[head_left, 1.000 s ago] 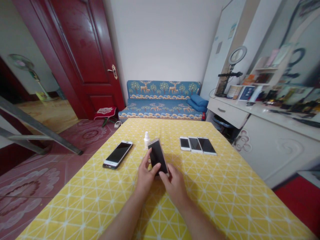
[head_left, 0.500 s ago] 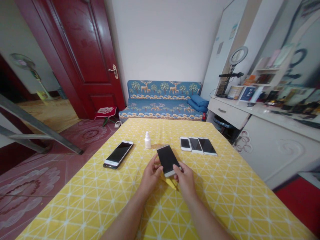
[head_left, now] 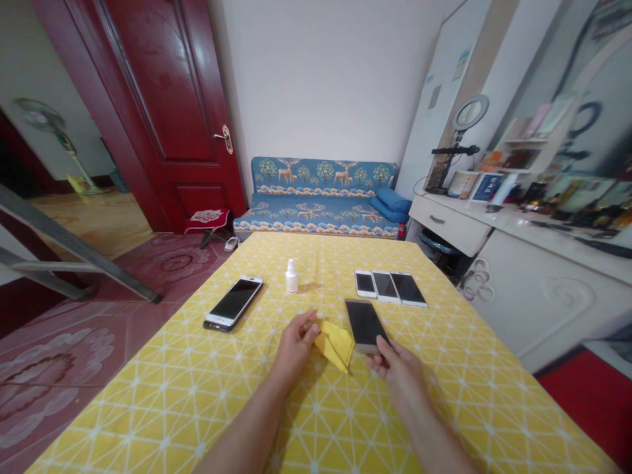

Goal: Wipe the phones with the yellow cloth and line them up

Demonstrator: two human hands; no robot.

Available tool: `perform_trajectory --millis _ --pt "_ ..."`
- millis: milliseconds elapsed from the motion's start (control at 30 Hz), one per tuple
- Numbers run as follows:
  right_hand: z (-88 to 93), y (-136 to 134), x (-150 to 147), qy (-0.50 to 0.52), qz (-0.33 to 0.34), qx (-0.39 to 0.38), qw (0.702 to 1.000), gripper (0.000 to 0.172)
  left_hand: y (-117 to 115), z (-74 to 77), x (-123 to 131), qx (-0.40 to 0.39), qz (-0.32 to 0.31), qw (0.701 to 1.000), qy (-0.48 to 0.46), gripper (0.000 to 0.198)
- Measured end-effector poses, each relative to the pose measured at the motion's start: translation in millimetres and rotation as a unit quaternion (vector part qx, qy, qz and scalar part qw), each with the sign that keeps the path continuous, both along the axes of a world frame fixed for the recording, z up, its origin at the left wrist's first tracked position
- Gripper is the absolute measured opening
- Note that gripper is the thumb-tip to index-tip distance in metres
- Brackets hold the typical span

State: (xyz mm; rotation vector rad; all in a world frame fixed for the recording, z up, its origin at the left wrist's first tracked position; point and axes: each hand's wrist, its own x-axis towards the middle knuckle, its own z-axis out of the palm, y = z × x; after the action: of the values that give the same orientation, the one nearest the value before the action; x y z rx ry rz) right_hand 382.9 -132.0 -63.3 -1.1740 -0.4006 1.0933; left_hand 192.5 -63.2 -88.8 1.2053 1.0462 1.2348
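Observation:
My right hand [head_left: 397, 365] grips the lower end of a smartphone [head_left: 366, 324], its dark screen facing up and its bottom edge pale. To the left, my left hand [head_left: 299, 339] is closed on the edge of a folded yellow cloth [head_left: 336, 345], thumb against the fingers. The cloth spreads between my hands, close over the patterned tablecloth [head_left: 316, 421]. Beyond my left hand stands a small white spray bottle [head_left: 291, 278], upright.
On the left of the table lies a white-framed phone [head_left: 234, 303] on top of a dark one. Three phones [head_left: 390, 288] lie side by side at the right rear. A blue patterned sofa [head_left: 320, 207] stands behind the table, and a white dresser [head_left: 533, 263] on the right.
The smartphone has moved right and slightly toward me in my right hand. My left hand has let go of it, and the yellow cloth beneath has come into view.

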Motion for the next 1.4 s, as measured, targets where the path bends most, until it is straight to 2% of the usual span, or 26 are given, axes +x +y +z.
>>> perform_trajectory --millis 67,167,267,400,467,500,533,600,667,733,833,933,1100,1400 --pt "-0.2 2.1 7.3 -0.018 -0.001 0.002 1.0 0.045 -0.6 0.7 -0.9 -0.001 0.002 1.0 -0.001 0.052" --pt "-2.4 5.0 12.9 -0.049 -0.034 0.013 0.998 0.06 -1.5 2.8 -1.8 -0.004 0.003 1.0 -0.002 0.052" --pt "-6.0 6.7 14.1 -0.076 -0.062 0.015 0.995 0.064 -2.0 4.5 -1.8 -0.009 0.003 1.0 -0.01 0.052" --pt "-10.1 7.1 17.5 -0.148 -0.012 0.008 0.989 0.063 -2.1 4.0 -1.9 -0.009 0.007 1.0 -0.022 0.051" --pt "-9.6 4.9 22.1 -0.254 0.021 -0.017 0.967 0.056 -1.9 3.0 -2.4 -0.004 0.002 1.0 -0.021 0.05" --pt "-8.2 2.9 24.7 -0.337 0.031 -0.034 0.94 0.05 -1.9 2.6 -2.6 -0.003 -0.001 1.0 -0.018 0.049" --pt "-5.8 0.4 27.3 -0.432 0.037 -0.055 0.899 0.043 -1.8 2.3 -2.8 -0.002 -0.003 1.0 -0.016 0.049" --pt "1.6 -5.0 30.8 -0.61 0.045 -0.102 0.785 0.032 -1.8 2.3 -2.7 -0.002 -0.005 1.0 -0.013 0.049" --pt "10.5 -7.8 30.9 -0.718 0.057 -0.13 0.681 0.033 -1.9 2.7 -2.2 0.0 -0.004 1.0 -0.009 0.047" --pt "18.0 -4.6 27.3 -0.775 0.065 -0.11 0.619 0.037 -1.9 3.2 -1.7 0.007 -0.003 1.0 -0.003 0.045" --pt "21.7 12.8 18.6 -0.816 0.081 -0.034 0.571 0.04 -1.4 3.5 -1.7 0.015 0.0 1.0 0.005 0.043" --pt "16.2 38.3 10.9 -0.822 0.125 -0.012 0.555 0.046 -0.5 3.6 -2.1 0.018 -0.001 1.0 0.005 0.043" --pt "3.6 72.7 5.3 -0.816 0.178 -0.034 0.549 0.054 0.0 4.6 -1.5 0.006 0.003 1.0 0.006 0.043" --pt "1.0 88.3 19.4 -0.811 0.224 -0.064 0.537 0.055 -2.6 6.0 -2.1 0.012 0.003 1.0 0.015 0.039"
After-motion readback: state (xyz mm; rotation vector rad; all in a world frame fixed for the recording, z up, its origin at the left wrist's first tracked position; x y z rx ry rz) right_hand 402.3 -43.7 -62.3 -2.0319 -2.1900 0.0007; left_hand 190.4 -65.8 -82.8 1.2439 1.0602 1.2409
